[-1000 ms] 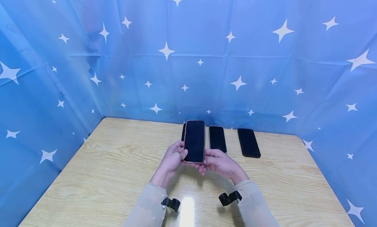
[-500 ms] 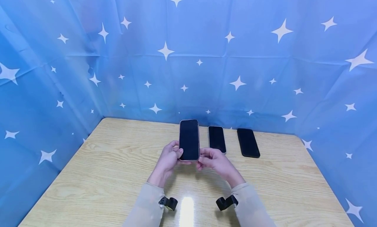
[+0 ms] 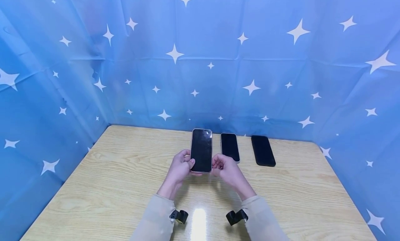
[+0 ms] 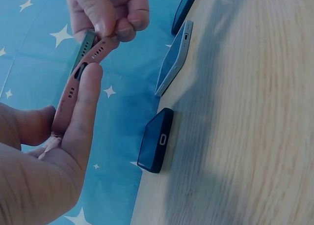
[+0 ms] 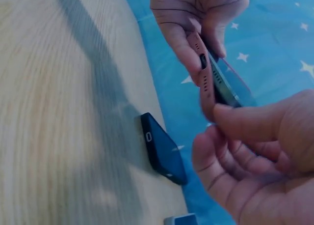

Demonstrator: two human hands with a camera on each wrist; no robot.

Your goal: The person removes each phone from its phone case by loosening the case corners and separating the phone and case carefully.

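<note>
Above the table, my left hand [image 3: 178, 168] grips a phone [image 3: 201, 149] with a dark screen by its left side, thumb at the front edge. A pink phone case [image 4: 68, 99] is partly off the phone. One corner of the case bends away, and the phone's green edge [image 5: 223, 85] shows in the gap. My right hand [image 3: 229, 171] pinches that loose corner between thumb and finger, at the phone's lower right. In the left wrist view, the left fingers lie along the case's bottom edge.
On the wooden table [image 3: 109, 185] lie a white-edged phone [image 3: 229, 147] and a black phone [image 3: 263, 150], right of the held one. Another dark phone [image 4: 156, 141], hidden in the head view, lies behind it. A starry blue curtain [image 3: 200, 74] borders the table's back.
The held phone has shifted slightly left, now covering the dark phone behind it. My right hand has drawn in, its fingers going from beneath the phone to its lower right corner.
</note>
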